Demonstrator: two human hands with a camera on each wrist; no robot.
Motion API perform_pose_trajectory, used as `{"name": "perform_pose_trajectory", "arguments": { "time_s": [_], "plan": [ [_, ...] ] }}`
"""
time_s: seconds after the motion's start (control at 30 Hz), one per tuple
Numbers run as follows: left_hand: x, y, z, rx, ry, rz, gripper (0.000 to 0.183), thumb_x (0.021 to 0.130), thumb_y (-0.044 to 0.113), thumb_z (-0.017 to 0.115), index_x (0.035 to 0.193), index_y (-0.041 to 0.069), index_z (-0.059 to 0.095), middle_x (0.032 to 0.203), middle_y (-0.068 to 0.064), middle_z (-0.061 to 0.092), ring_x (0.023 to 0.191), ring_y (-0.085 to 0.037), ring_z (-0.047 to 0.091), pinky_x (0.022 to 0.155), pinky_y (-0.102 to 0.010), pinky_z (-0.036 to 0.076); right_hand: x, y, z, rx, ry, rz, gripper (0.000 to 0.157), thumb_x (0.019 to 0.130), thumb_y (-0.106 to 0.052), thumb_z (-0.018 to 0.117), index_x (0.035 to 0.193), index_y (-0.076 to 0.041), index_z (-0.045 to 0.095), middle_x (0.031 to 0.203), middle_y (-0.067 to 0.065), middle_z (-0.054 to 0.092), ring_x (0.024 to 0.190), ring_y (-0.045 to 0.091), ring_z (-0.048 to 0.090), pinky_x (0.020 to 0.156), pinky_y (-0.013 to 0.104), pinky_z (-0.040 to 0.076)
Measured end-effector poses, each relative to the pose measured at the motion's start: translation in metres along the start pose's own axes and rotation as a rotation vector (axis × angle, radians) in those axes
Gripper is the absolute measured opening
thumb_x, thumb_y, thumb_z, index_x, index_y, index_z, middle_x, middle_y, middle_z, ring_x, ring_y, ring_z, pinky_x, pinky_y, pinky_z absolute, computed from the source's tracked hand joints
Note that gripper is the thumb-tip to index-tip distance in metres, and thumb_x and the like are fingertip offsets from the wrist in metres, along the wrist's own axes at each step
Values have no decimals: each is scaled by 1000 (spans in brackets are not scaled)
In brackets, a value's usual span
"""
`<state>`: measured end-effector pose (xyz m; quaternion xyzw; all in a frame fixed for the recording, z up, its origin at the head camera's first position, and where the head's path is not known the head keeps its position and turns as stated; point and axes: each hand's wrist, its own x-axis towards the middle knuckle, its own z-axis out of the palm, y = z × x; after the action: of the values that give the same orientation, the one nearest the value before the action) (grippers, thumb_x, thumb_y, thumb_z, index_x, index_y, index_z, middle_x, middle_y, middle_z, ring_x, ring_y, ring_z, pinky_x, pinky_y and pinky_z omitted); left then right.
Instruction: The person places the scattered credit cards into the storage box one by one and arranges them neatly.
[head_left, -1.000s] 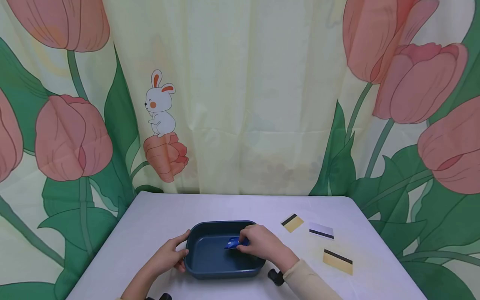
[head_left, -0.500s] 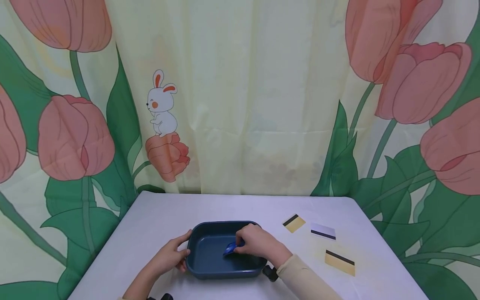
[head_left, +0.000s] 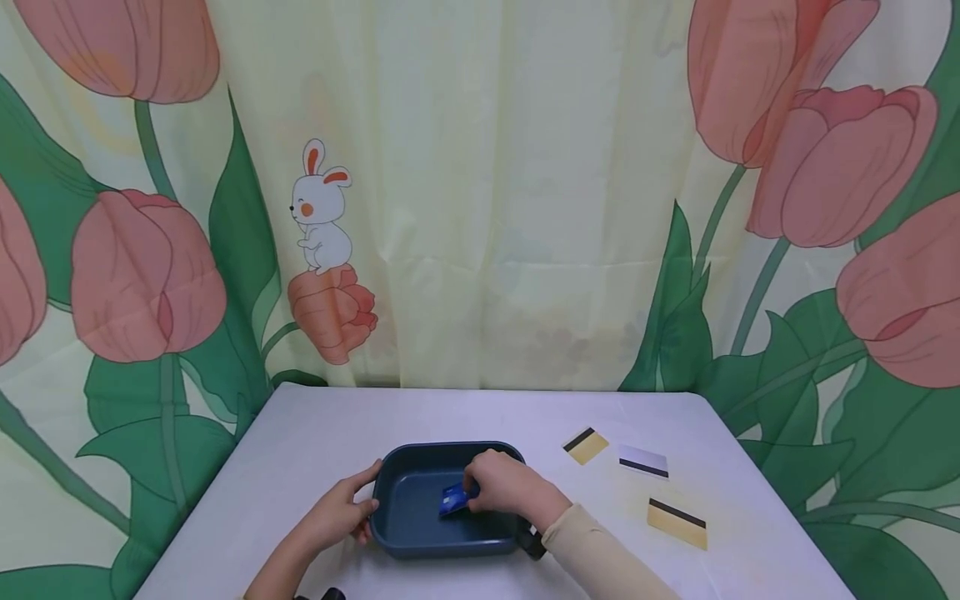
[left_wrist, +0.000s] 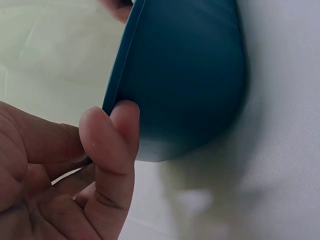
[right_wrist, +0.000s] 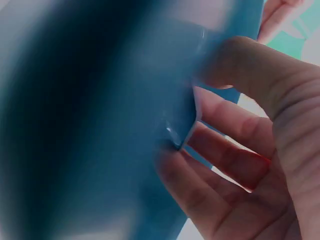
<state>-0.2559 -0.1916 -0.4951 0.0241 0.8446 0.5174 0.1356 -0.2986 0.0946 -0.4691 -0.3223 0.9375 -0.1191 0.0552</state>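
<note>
A dark blue rectangular dish point(head_left: 427, 550) with rounded corners sits near the front of the white table. My left hand point(head_left: 341, 507) grips its left end; in the left wrist view, thumb and fingers pinch the rim above the smooth outer wall point(left_wrist: 195, 80). Inside the dish, low over its floor, my right hand point(head_left: 512, 485) pinches a blue plastic card point(head_left: 452, 501). Seen in the right wrist view, the card point(right_wrist: 188, 122) lies between thumb and fingertips, its far part blurred. The right hand covers part of the dish's right side.
To the right lie three cards with black stripes: a small yellowish one point(head_left: 587, 447), a pale one point(head_left: 642, 462) and a larger yellowish one point(head_left: 677, 522). Behind the white table point(head_left: 330, 417) hangs a tulip-print curtain point(head_left: 480, 208).
My right hand and the blue card have moved a little left and nearer to me inside the dish, and the card's tilt has changed. The left hand keeps its grip on the dish.
</note>
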Motion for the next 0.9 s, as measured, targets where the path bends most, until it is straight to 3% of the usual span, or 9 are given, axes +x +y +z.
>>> {"name": "perform_pose_trajectory", "arguments": {
  "time_s": [0.43, 0.9],
  "plan": [
    [2, -3, -1, -5, -3, 2, 66, 99, -4, 59, 160, 4, 36, 150, -29, 45, 53, -23, 61, 56, -38, 58, 11, -14, -19, -18, -68, 15, 10, 86, -17, 83, 95, -14, 78, 84, -9, 68, 67, 2, 54, 63, 18, 50],
    [2, -2, -2, -7, -10, -18, 66, 99, -3, 60, 160, 4, 36, 149, -30, 45, 55, -23, 62, 56, -37, 59, 31, -18, -6, -8, -48, -28, 6, 87, -17, 82, 90, -14, 79, 82, -11, 67, 66, 3, 53, 64, 17, 48]
  ]
}}
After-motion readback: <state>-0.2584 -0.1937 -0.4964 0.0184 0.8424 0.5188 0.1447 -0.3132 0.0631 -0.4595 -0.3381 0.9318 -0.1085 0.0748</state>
